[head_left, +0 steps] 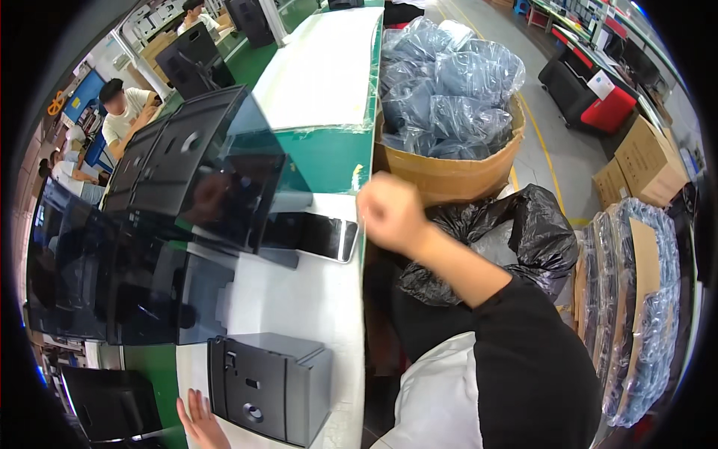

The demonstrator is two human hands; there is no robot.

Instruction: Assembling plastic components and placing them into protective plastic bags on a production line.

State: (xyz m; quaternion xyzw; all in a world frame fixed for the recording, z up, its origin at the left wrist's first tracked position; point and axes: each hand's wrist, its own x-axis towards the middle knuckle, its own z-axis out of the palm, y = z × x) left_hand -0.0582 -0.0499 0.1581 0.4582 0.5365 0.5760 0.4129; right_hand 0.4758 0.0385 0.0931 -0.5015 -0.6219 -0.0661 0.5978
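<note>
My left hand (200,423), at the lower left, has its fingers stretched out beside a black plastic housing (288,385). Whether it touches the housing's side I cannot tell. The housing stands on the white-covered bench and has a round hole and small slots in its front. My right hand (393,213) is raised over the bench's right edge, slightly blurred, with its fingers curled in. Anything inside that fist is hidden. Nearest to it on the bench lies a flat, dark, glossy device with a pale rim (329,238).
Black housings with dark see-through panels (239,176) crowd the bench's left side. Right of the bench stand a round cardboard bin (449,172) of plastic-wrapped parts and a black plastic bag (542,239). Wrapped panels (636,307) stand farther right. Several people sit at the far left.
</note>
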